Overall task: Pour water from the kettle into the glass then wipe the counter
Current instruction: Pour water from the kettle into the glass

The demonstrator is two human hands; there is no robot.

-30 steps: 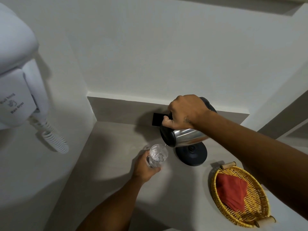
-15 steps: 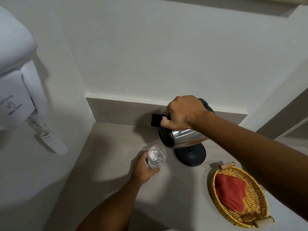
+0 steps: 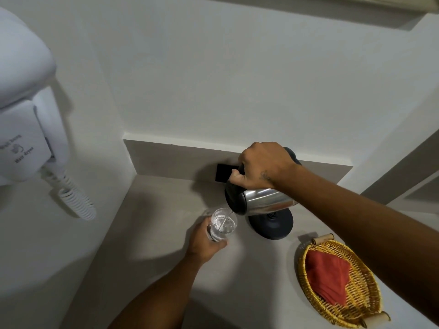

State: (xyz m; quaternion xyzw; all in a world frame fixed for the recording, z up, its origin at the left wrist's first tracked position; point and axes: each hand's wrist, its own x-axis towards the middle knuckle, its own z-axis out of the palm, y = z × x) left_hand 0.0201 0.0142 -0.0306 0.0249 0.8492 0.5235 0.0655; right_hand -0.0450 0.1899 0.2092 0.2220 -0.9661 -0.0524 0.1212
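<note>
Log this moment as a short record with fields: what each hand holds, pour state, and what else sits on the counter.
left hand: grips the glass
right hand: holds the kettle by its handle, tilted toward the glass
pour: thin stream entering the glass, water inside
kettle base: on the counter, bare
basket: right side, holds a red cloth
wall: hair dryer at left

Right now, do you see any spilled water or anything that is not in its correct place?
Nothing stands out. The right hand tilts the kettle, and its stream lands inside the glass held by the left hand. The counter shows no puddle. The red cloth lies in its basket.
</note>
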